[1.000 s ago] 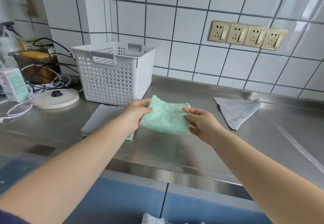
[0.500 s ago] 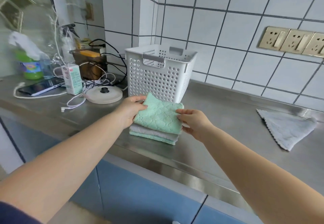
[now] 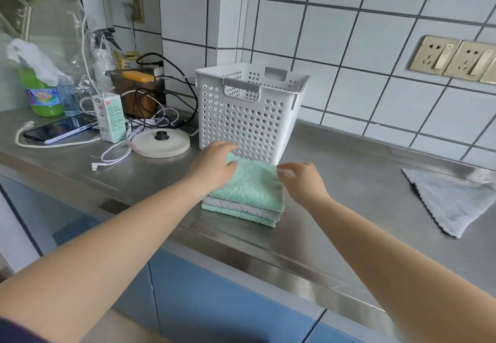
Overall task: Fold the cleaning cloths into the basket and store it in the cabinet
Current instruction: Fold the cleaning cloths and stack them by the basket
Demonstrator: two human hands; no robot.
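The folded mint-green textured cloth [image 3: 251,181], held a little above the counter a moment ago, now lies on top of the stack of folded cloths [image 3: 243,210], and the right hand [image 3: 304,181] has come off its edge. That stack sits on the brushed stainless-steel counter [image 3: 335,224], just in front of the white perforated plastic basket [image 3: 248,112] with grey handle grips; below the top cloth lie a grey layer and another mint-green one at the bottom.

The left hand [image 3: 213,164] lies flat on the far left corner of the top cloth, fingers stretched out and pressing down, not gripping. The right hand hovers at the cloth's far right corner with fingers loosely curled and released; whether the fingertips graze the edge cannot be told.

The basket stands upright near the tiled wall, and nothing shows through its holes or over its rim. Well to the right, a pale grey cloth [image 3: 451,200] lies unfolded on the counter, one corner pointing toward the front edge.

Left of the basket are a round cream kettle base [image 3: 161,143], a tangle of black and white cables [image 3: 158,106], a small green-and-white carton [image 3: 111,117], a dark smartphone [image 3: 60,128] lying flat and a green bottle [image 3: 43,93]. Blue cabinet fronts [image 3: 214,305] run beneath the counter.
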